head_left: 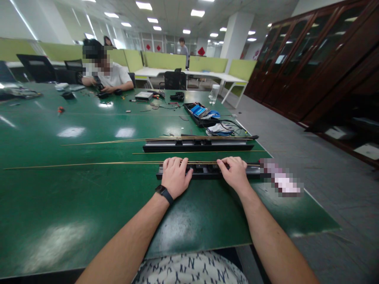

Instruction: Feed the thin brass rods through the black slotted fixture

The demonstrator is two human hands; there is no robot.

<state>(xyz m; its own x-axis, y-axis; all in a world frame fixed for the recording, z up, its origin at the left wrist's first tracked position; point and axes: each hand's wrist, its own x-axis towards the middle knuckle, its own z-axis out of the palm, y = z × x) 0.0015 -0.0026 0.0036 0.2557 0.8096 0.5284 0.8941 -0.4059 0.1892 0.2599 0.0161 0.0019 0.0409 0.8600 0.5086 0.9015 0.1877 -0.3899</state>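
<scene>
A long black and silver rail (204, 170) lies crosswise on the green table (89, 213) in front of me. Thin brass-coloured rods (89, 163) run along its far edge and stick out far to the left. My left hand (176, 175) lies over the rail's left part, fingers curled across its far edge and the rods, thumb on the near side. Toward the right, my right hand (235, 170) bends over the rail, thumb and forefinger closed at the rods. The exact grip under both palms is hidden. A pixelated object (281, 179) covers the rail's right end.
Behind lies a second rail (198, 148) with more thin rods. A black tray (199, 116) with blue items, gloves (220, 129) and cables sit farther right, near a clear cup (213, 94). Across the table, a person (111, 75) handles a dark object. The table's right edge is close.
</scene>
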